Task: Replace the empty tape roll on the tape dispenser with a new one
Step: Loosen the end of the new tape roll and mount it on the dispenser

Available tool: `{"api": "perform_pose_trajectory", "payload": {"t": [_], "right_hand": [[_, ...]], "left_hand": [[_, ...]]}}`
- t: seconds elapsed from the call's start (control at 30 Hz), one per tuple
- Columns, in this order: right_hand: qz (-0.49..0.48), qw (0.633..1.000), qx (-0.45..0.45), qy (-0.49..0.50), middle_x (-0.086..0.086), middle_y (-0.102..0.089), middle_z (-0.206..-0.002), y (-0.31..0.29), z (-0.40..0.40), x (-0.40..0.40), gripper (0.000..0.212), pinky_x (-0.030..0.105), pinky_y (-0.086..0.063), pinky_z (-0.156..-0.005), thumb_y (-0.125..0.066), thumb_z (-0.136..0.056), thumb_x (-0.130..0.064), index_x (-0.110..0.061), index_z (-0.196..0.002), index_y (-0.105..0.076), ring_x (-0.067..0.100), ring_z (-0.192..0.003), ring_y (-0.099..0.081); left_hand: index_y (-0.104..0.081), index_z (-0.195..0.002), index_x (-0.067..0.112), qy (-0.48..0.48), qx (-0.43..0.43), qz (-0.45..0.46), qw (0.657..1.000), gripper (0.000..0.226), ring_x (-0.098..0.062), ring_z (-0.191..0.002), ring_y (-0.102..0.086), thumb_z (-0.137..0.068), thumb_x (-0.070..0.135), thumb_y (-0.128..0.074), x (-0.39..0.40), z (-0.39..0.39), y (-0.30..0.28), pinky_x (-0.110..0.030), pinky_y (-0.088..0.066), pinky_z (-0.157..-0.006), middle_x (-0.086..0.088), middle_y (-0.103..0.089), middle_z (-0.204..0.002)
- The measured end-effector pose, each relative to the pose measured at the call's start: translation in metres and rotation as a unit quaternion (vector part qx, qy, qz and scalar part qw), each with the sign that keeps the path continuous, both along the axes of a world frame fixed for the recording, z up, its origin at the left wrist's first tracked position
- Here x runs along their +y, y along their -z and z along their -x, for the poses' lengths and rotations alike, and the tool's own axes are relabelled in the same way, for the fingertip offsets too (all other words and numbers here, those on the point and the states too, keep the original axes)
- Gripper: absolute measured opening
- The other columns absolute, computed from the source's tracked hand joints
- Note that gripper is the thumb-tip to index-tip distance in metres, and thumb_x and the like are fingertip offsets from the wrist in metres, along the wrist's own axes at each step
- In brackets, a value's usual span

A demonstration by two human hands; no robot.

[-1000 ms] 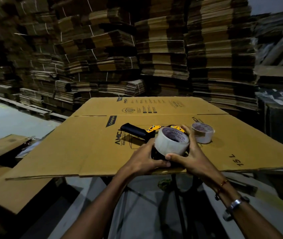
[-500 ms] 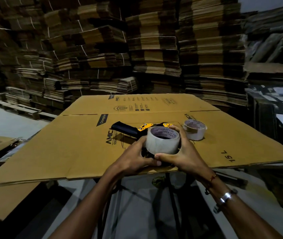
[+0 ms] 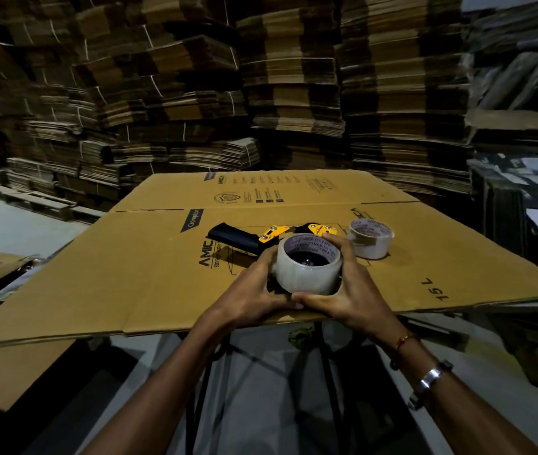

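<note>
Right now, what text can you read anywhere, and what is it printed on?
"Crompton": dark label on the flattened carton.
"AMIC...": carton, partly hidden by the tape dispenser.
"16 L": carton, near right edge.
"WONDER ... TAPE": core of the held tape roll, partly legible.
Second roll and carton's far panel: too small.

Flattened cardboard sheet (image 3: 136,284) laid out as the work surface, printed side up. On it: black-handled tape dispenser (image 3: 238,239), lying flat; thin tape roll (image 3: 371,241) just beside its yellow head.
</note>
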State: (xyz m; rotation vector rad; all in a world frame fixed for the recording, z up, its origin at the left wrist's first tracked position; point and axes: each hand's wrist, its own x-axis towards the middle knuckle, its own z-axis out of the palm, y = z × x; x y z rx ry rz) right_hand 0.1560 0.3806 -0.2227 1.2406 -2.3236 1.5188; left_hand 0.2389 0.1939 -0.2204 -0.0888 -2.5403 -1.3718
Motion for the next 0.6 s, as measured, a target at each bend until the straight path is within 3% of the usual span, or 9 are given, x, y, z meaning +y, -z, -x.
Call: {"api": "perform_pose_trajectory", "payload": {"t": [0.13, 0.3, 0.47, 0.53, 0.6], "right_hand": [[0.000, 1.000, 0.006, 0.000, -0.016, -0.056, -0.134, 0.003, -0.002, -0.001, 0.103, 0.017, -0.046, -0.102, -0.094, -0.061, -0.044, -0.037, -0.142, -0.031, -0.001, -0.124, -0.056], [-0.006, 1.000, 0.021, -0.002, -0.015, -0.057, -0.133, 0.002, -0.004, 0.000, 0.101, 0.010, -0.044, -0.099, -0.094, -0.063, -0.042, -0.040, -0.141, -0.031, -0.008, -0.121, -0.055], [-0.019, 1.000, 0.021, -0.005, -0.008, -0.058, -0.138, 0.001, 0.000, 0.000, 0.106, 0.036, -0.049, -0.107, -0.091, -0.060, -0.054, -0.035, -0.145, -0.031, 0.010, -0.126, -0.058], [-0.022, 1.000, 0.018, 0.000, -0.007, -0.059, -0.137, 0.000, 0.000, 0.000, 0.106, 0.038, -0.050, -0.106, -0.089, -0.057, -0.056, -0.037, -0.144, -0.031, 0.011, -0.125, -0.058], [-0.023, 1.000, 0.018, 0.000, -0.006, -0.059, -0.137, 0.000, 0.000, 0.000, 0.106, 0.038, -0.051, -0.105, -0.088, -0.057, -0.056, -0.038, -0.144, -0.030, 0.012, -0.124, -0.059]], "left_hand": [[-0.026, -0.151, 0.037, 0.007, -0.002, -0.004, 1.000, 0.106, -0.001, -0.134, -0.045, -0.064, 0.041, -0.086, -0.002, 0.000, 0.002, -0.036, -0.042, -0.112, 0.016, -0.047, -0.147], [-0.023, -0.150, 0.042, 0.012, 0.001, 0.009, 1.000, 0.100, 0.001, -0.132, -0.046, -0.073, 0.030, -0.086, 0.000, -0.003, -0.002, -0.025, -0.044, -0.108, 0.017, -0.047, -0.146], [-0.024, -0.152, 0.039, 0.057, -0.069, -0.008, 0.996, 0.093, 0.005, -0.125, -0.048, -0.081, 0.010, -0.078, -0.017, -0.013, -0.013, -0.025, -0.043, -0.107, 0.015, -0.049, -0.141], [-0.020, -0.153, 0.041, 0.055, -0.078, -0.050, 0.994, 0.086, 0.005, -0.123, -0.047, -0.088, 0.016, -0.071, -0.023, -0.025, -0.026, -0.021, -0.045, -0.098, 0.012, -0.044, -0.144], [-0.016, -0.156, 0.038, 0.049, -0.065, -0.053, 0.995, 0.087, 0.001, -0.127, -0.044, -0.088, 0.034, -0.070, -0.017, -0.029, -0.041, -0.015, -0.040, -0.094, 0.011, -0.034, -0.155]]}}
